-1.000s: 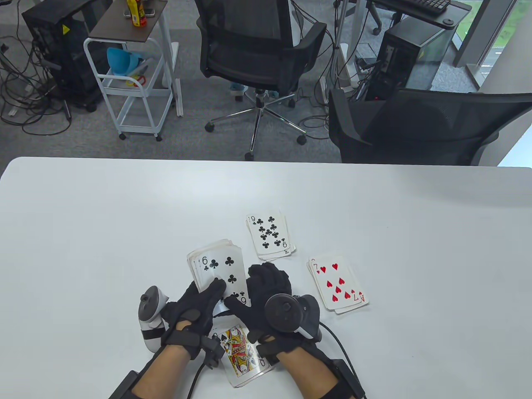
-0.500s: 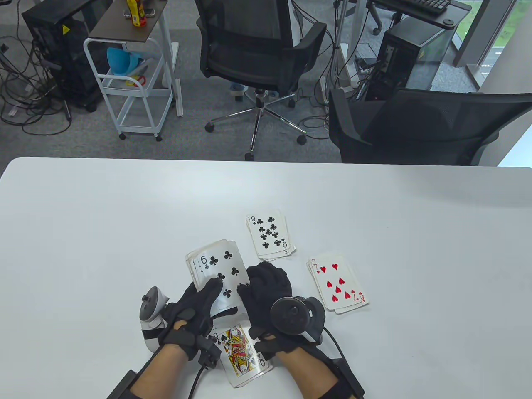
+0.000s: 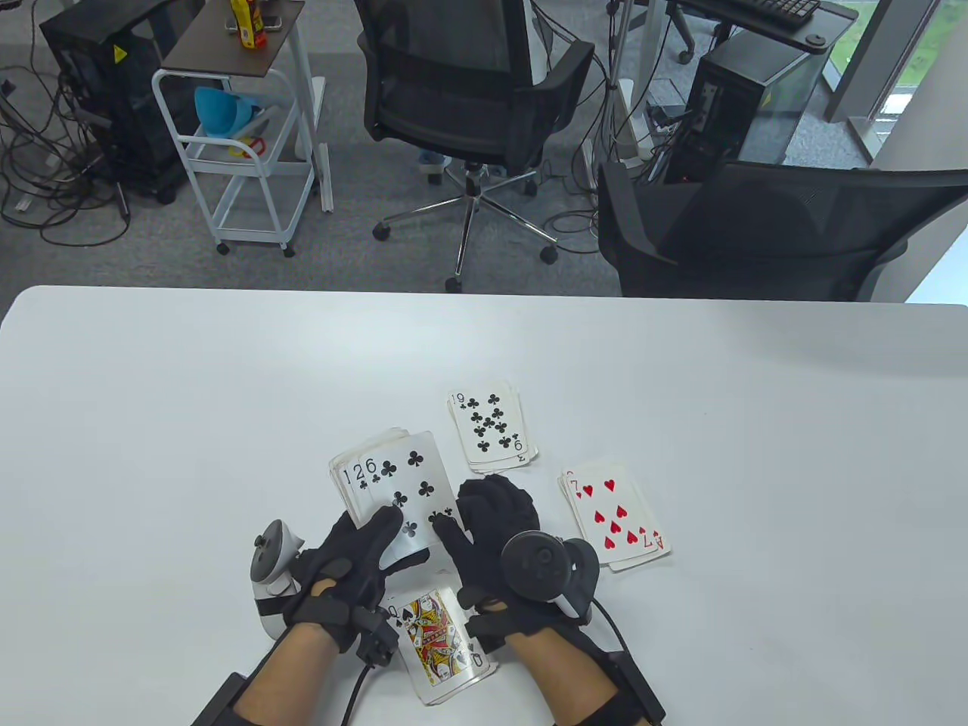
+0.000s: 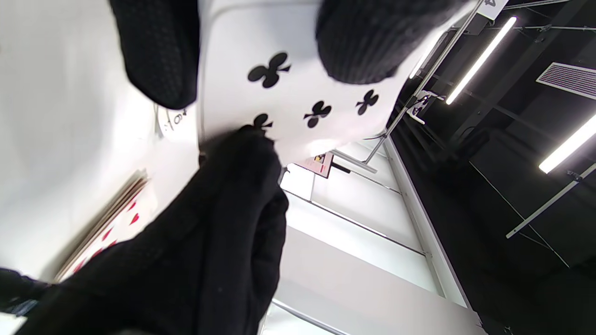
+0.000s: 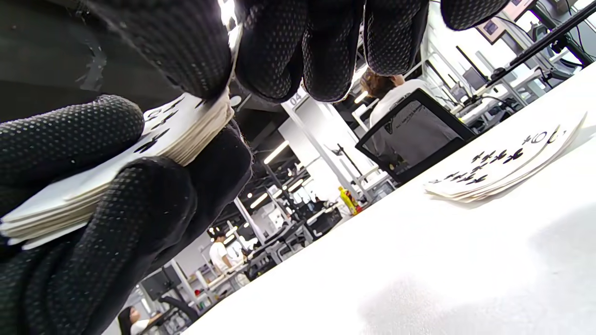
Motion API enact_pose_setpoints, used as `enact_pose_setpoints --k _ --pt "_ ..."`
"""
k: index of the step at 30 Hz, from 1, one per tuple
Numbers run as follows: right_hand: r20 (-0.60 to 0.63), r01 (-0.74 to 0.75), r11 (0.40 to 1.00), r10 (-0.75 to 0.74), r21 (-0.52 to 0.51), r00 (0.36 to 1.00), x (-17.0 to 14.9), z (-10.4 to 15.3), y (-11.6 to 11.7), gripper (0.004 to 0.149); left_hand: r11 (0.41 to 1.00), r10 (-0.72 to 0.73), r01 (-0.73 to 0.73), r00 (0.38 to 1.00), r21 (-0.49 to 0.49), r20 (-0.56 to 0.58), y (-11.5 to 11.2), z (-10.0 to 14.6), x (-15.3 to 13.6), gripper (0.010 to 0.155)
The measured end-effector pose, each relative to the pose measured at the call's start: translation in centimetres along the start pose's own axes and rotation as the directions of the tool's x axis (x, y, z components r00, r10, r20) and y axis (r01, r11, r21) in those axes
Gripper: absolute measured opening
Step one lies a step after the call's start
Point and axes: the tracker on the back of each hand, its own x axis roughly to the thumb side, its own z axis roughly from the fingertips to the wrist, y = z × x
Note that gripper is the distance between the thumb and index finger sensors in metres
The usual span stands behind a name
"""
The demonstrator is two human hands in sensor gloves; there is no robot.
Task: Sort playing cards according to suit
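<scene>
My left hand [image 3: 363, 544] grips the face-up deck [image 3: 355, 480] a little above the table, thumb on top. My right hand [image 3: 488, 522] pinches the lower right corner of the top card, the six of clubs [image 3: 412, 484], which is fanned right off the deck and shows another club card's corner beneath. In the left wrist view the six of clubs [image 4: 298, 93] fills the top. In the right wrist view the deck [image 5: 139, 153] sits between gloved fingers [image 5: 116, 232]. The clubs pile [image 3: 490, 427] is topped by a nine, the hearts pile [image 3: 616, 518] by a seven.
A queen of spades [image 3: 439, 635] lies face up between my wrists near the front edge. The white table [image 3: 189, 393] stretches to the left, right and far side. Two office chairs [image 3: 756, 227] stand beyond its far edge.
The six of clubs has slid right and slightly away across the deck, uncovering the corner of the card under it. My right hand has shifted right with it; the left hand keeps its hold.
</scene>
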Motion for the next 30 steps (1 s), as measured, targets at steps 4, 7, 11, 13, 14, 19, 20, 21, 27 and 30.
enact_pose_setpoints --k 4,7,11,13,14,19,20,21,27,30 --pt "-0.025 -0.004 1.000 0.004 0.026 1.000 -0.2 -0.1 -0.1 0.042 1.000 0.012 -0.012 1.000 0.026 0.010 0.3 0.1 0.1 0.057" --pt "-0.039 -0.012 0.999 0.013 0.031 0.999 -0.5 -0.2 -0.2 0.042 0.999 0.016 -0.016 1.000 0.039 0.019 0.5 0.2 0.3 0.057" --pt "-0.059 -0.024 0.999 0.026 0.032 0.998 -0.7 -0.3 -0.4 0.041 0.999 0.002 -0.004 1.000 0.052 0.025 0.6 0.2 0.5 0.057" --pt "-0.077 -0.035 0.999 0.037 0.025 0.996 -1.0 -0.4 -0.6 0.041 0.998 0.003 -0.004 1.000 0.060 0.031 0.7 0.2 0.6 0.056" --pt "-0.091 -0.042 0.999 0.044 0.020 0.995 -1.3 -0.5 -0.9 0.040 0.998 -0.005 0.002 0.999 0.068 0.037 0.9 0.2 0.8 0.056" --pt "-0.174 -0.066 0.997 0.059 -0.037 0.983 -3.1 -1.3 -2.6 0.039 0.988 -0.057 0.050 0.997 0.143 0.049 2.1 0.0 1.2 0.056" --pt "-0.200 -0.085 0.995 0.073 -0.051 0.977 -3.6 -1.6 -3.2 0.039 0.989 -0.031 0.024 0.998 0.143 0.050 2.2 -0.1 1.3 0.057" --pt "-0.219 -0.099 0.993 0.085 -0.057 0.972 -3.9 -1.9 -3.5 0.039 0.990 -0.024 0.016 0.998 0.143 0.053 2.3 -0.1 1.4 0.056" --pt "-0.334 -0.226 0.974 0.207 -0.017 0.919 -5.9 -5.0 -4.3 0.039 0.991 -0.029 0.019 0.997 0.133 0.074 2.0 -0.1 1.9 0.056" --pt "-0.369 -0.271 0.962 0.266 0.039 0.891 -6.5 -7.2 -3.9 0.039 0.992 -0.030 0.020 0.997 0.128 0.076 2.0 -0.1 1.9 0.056"
